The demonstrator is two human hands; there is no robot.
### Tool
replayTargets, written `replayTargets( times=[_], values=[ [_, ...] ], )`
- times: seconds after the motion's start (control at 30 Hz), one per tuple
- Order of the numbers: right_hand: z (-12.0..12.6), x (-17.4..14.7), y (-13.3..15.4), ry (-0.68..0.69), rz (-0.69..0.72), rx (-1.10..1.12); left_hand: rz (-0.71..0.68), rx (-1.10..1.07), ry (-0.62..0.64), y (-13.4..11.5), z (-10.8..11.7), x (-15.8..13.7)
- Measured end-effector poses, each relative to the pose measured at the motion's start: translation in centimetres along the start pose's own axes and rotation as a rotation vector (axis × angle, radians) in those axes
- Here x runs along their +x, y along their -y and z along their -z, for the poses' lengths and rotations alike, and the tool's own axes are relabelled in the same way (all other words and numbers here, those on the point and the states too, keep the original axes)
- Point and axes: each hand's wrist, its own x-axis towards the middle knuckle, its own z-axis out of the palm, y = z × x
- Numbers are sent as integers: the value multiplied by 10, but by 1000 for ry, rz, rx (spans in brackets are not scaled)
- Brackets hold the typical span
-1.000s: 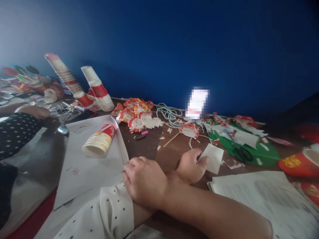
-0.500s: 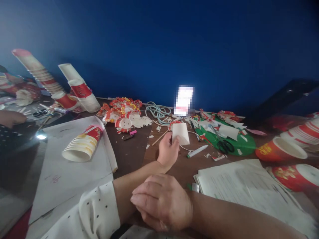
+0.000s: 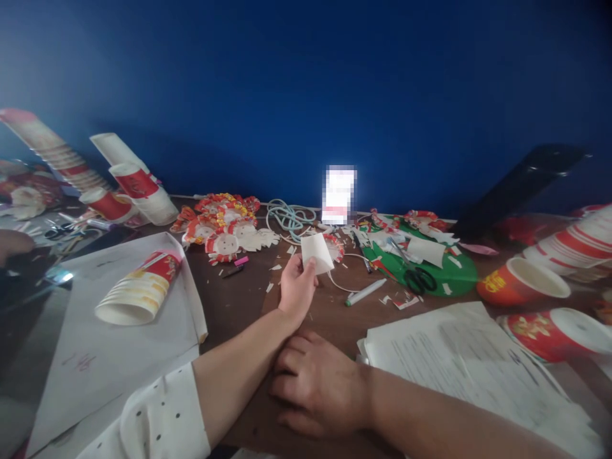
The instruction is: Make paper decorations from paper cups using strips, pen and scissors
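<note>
My left hand (image 3: 297,290) pinches a small white piece of paper (image 3: 317,253) between thumb and fingers, a little above the table. Close in front of me, my right hand (image 3: 322,386) lies low over the brown table, back up, its fingers bent and apart with nothing visible in them. Its palm is hidden. A paper figure with a red, curled fringe (image 3: 336,247) lies partly behind the paper piece. To the right of my left hand is a white marker with a green end (image 3: 366,292). A pink cap (image 3: 241,261) and a black pen (image 3: 233,271) lie to its left.
Paper cups (image 3: 143,287) lie nested on a white box (image 3: 90,344) at left. Black-handled scissors (image 3: 419,279) rest on a green sheet (image 3: 461,271) among scraps. Printed papers (image 3: 444,357) and more cups (image 3: 521,284) are at right. A lit phone (image 3: 338,194) leans against the blue wall.
My right hand has come off my left forearm and down toward the table, its fingers spreading. The left hand still holds the paper, now tilted differently. The view has shifted slightly right.
</note>
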Motion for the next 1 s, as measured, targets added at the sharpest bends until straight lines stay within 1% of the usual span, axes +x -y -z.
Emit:
replayTargets(
  times=[0.13,0.2,0.23,0.27,0.3,0.37,0.4,0.47,0.53,0.6,0.63,0.7,0.8,1.0],
  values=[
    [9,-1,0,-18,-30,-30,7,31,14,0,0,0],
    [21,-2,-3,-67,-69,-27,1,57,18,1,0,2],
    [31,-4,-7,-110,-120,-19,-1,65,20,1,-1,3],
    [42,-5,-15,-164,-203,-18,-6,65,18,2,-2,4],
    [55,-7,-25,-205,-325,-26,-12,58,18,2,-3,4],
    [82,-12,-57,-289,-665,-76,-23,38,21,3,-6,5],
    [96,-15,-77,-279,-817,-105,-25,39,25,3,-8,5],
    [118,-22,-121,-190,-1095,-163,-29,59,27,3,-9,4],
    [130,-27,-164,-139,-1288,-223,-35,77,20,3,-10,3],
    [133,-28,-198,-92,-1356,-257,-33,64,12,1,-10,3],
    [131,-28,-210,-67,-1382,-273,-23,53,11,-1,-10,2],
    [126,-24,-225,12,-1421,-279,2,27,8,-5,-10,1],
    [117,-18,-233,57,-1464,-289,24,7,13,-10,-10,0],
    [115,-28,-245,11,-1455,-255,-19,43,36,-6,-10,1]
  ],
)
